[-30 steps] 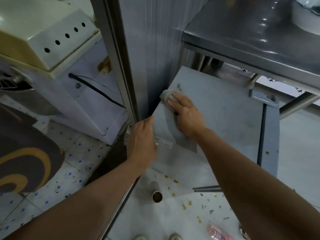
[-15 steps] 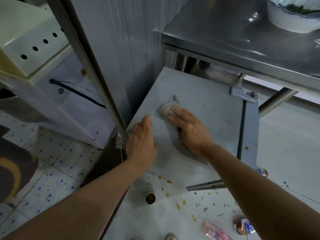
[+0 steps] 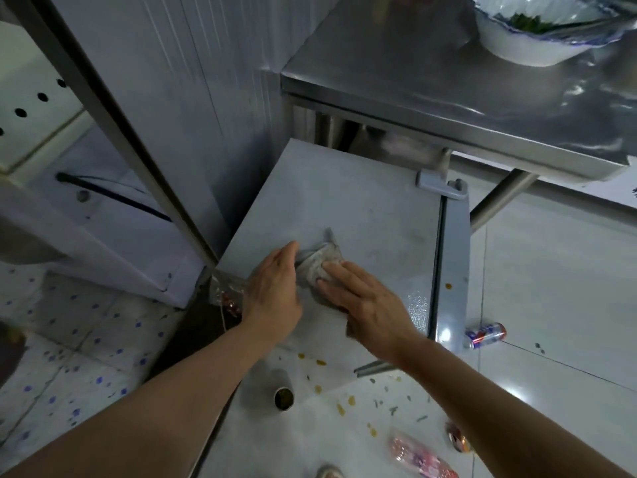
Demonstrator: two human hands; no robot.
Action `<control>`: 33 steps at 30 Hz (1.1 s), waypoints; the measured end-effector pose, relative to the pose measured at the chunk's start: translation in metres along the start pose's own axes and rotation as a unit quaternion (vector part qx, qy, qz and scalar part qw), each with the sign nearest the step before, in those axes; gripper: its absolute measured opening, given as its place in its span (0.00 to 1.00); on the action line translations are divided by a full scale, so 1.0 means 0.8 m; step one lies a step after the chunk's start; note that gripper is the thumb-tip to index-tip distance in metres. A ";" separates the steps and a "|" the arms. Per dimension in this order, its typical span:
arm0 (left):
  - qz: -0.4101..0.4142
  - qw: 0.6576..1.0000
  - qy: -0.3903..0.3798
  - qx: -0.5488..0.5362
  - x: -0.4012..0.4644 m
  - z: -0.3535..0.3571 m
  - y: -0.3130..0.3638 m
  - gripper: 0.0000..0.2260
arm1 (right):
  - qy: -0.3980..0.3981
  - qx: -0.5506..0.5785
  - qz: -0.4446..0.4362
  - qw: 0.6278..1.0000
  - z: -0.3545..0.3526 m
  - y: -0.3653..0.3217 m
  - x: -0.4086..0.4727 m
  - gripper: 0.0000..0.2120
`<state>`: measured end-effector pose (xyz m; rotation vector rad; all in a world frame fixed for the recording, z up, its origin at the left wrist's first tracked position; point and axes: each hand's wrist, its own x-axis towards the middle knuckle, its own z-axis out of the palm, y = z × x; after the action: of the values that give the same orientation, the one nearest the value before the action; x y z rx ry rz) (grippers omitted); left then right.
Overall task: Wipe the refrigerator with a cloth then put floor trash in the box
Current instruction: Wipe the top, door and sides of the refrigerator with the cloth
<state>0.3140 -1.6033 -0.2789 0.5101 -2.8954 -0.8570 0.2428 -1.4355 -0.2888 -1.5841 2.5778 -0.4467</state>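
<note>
Pressing flat on the grey cloth [image 3: 319,267], the right hand [image 3: 365,301] keeps its fingers straight on top of the small refrigerator [image 3: 344,201]. At nine o'clock of the cloth, the left hand [image 3: 274,294] touches it with loose fingers. A can [image 3: 484,335] lies on the floor at three o'clock

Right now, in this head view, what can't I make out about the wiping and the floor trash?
- Cloth: mostly covered by the right hand; its full extent is hidden.
- Left hand: seen from the back, so whether it has a grip on the cloth edge is unclear.
- Pink wrapper: blurred, print unreadable.
- Can: largely hidden behind the right forearm.
- Box for the trash: not in view.
</note>
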 end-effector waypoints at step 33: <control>0.046 0.997 -0.054 0.021 0.039 0.057 0.102 0.30 | 0.022 -0.011 0.220 0.975 -0.032 0.014 -0.088 0.31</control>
<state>0.2533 -1.5260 -0.2732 0.3422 -3.0122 -0.8385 0.2600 -1.3633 -0.2731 -0.9641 2.8595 -0.4122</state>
